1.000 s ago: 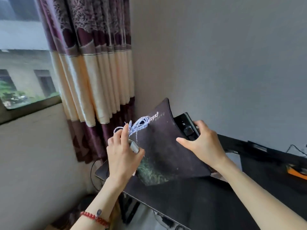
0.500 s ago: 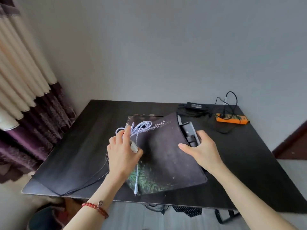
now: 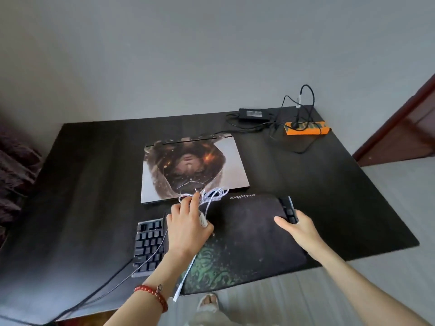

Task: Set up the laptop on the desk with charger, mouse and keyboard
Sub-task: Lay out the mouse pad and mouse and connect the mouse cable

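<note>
The dark desk (image 3: 94, 184) fills the middle of the frame. On it my closed laptop (image 3: 193, 168) lies at centre, its lid printed with a picture. Below it a mouse pad (image 3: 247, 243) covers most of the keyboard (image 3: 148, 245), whose ends show on both sides. The charger (image 3: 253, 113) sits upper right beside an orange power strip (image 3: 306, 128). My left hand (image 3: 186, 229) curls round a white mouse (image 3: 203, 220) and its bundled cable (image 3: 207, 196); my right hand (image 3: 299, 228) grips the pad and keyboard edge.
</note>
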`<action>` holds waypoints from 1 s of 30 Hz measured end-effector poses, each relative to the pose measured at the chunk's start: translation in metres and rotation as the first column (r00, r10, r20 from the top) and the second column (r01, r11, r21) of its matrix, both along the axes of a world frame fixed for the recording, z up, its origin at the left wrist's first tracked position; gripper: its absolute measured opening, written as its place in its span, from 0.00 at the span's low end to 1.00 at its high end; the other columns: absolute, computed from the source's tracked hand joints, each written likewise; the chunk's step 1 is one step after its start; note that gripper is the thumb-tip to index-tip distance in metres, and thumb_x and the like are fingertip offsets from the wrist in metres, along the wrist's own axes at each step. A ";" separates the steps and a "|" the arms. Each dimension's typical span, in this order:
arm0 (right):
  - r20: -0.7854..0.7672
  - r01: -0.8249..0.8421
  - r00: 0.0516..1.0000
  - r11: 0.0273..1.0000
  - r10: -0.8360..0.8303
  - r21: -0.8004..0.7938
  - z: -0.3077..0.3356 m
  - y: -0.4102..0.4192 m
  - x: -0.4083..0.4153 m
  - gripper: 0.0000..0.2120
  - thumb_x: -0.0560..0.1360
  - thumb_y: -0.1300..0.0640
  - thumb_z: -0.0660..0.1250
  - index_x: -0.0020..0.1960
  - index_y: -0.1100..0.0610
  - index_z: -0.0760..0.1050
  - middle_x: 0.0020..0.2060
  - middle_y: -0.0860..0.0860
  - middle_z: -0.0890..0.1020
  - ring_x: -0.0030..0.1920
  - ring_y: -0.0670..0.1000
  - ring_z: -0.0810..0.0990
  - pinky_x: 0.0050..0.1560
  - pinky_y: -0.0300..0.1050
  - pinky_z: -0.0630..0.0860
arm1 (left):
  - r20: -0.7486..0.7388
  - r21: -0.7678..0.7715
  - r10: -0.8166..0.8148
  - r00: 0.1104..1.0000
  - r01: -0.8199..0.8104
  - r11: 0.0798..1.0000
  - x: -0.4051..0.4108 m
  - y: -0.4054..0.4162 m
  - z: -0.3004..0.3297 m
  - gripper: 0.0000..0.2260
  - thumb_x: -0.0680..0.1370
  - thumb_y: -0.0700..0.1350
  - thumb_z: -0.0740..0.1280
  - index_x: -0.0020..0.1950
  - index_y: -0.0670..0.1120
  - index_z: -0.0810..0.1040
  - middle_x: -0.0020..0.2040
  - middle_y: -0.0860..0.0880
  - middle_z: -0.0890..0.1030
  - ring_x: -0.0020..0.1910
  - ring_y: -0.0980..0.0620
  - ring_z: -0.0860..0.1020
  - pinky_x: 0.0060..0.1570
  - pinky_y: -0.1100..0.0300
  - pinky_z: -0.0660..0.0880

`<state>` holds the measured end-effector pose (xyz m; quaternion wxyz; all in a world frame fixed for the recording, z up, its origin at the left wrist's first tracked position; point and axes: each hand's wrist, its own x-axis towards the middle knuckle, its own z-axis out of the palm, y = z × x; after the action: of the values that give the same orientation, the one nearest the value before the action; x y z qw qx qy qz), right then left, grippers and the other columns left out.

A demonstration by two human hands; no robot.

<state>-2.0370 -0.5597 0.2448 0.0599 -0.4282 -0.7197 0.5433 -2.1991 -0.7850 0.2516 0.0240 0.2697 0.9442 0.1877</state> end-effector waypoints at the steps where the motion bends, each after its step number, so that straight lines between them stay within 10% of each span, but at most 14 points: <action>1: 0.019 0.008 1.000 1.000 -0.008 0.007 -0.011 0.002 0.001 0.10 0.70 0.54 0.72 0.48 0.57 0.76 0.44 0.52 0.82 0.43 0.47 0.80 0.39 0.41 0.74 | 0.024 -0.017 -0.011 1.000 0.012 1.000 -0.002 0.001 -0.008 0.35 0.65 0.50 0.67 0.71 0.49 0.61 0.63 0.48 0.71 0.55 0.42 0.69 0.51 0.48 0.69; 5: 0.143 -0.050 0.989 0.999 0.047 0.019 -0.039 0.013 -0.009 0.09 0.72 0.50 0.70 0.49 0.50 0.74 0.47 0.48 0.81 0.50 0.50 0.80 0.42 0.41 0.73 | 0.089 -0.077 -0.039 0.995 0.046 0.996 -0.013 0.014 -0.030 0.35 0.67 0.51 0.67 0.72 0.50 0.59 0.64 0.49 0.69 0.57 0.43 0.68 0.53 0.49 0.68; 9: 0.349 -0.113 0.933 0.992 0.088 0.053 -0.062 0.019 -0.022 0.32 0.74 0.46 0.65 0.72 0.60 0.59 0.69 0.58 0.69 0.68 0.58 0.68 0.65 0.51 0.66 | 0.130 -0.120 -0.024 0.991 0.040 0.992 -0.011 0.023 -0.043 0.36 0.68 0.52 0.67 0.73 0.50 0.57 0.65 0.49 0.69 0.59 0.44 0.67 0.55 0.49 0.67; 15: 0.448 -0.212 0.882 0.972 0.146 0.099 -0.077 0.025 -0.036 0.33 0.77 0.47 0.60 0.75 0.60 0.51 0.69 0.61 0.63 0.67 0.59 0.68 0.64 0.48 0.67 | 0.173 -0.164 0.036 0.984 -0.008 0.986 -0.010 0.031 -0.054 0.37 0.68 0.54 0.68 0.73 0.50 0.56 0.65 0.49 0.69 0.60 0.43 0.67 0.56 0.48 0.67; 21: 0.391 -0.329 0.908 0.832 0.149 0.448 -0.073 0.024 -0.039 0.24 0.77 0.54 0.62 0.71 0.59 0.64 0.63 0.58 0.72 0.63 0.57 0.69 0.60 0.49 0.71 | 0.179 -0.194 0.091 0.980 -0.056 0.979 -0.012 0.037 -0.058 0.37 0.68 0.54 0.69 0.73 0.49 0.57 0.66 0.48 0.69 0.61 0.43 0.67 0.56 0.48 0.68; 30: 0.506 -0.239 0.863 0.893 0.015 0.381 -0.063 0.019 -0.066 0.18 0.76 0.51 0.64 0.60 0.61 0.72 0.59 0.58 0.73 0.62 0.58 0.69 0.58 0.52 0.71 | 0.162 -0.149 0.070 0.984 -0.045 0.988 -0.001 0.055 -0.050 0.35 0.66 0.50 0.68 0.72 0.47 0.61 0.63 0.47 0.72 0.56 0.41 0.70 0.52 0.47 0.69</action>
<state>-2.1032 -0.5404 0.1813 -0.0681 -0.4779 -0.8403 0.2468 -2.2006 -0.7300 0.2019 0.1167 0.2232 0.9574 0.1413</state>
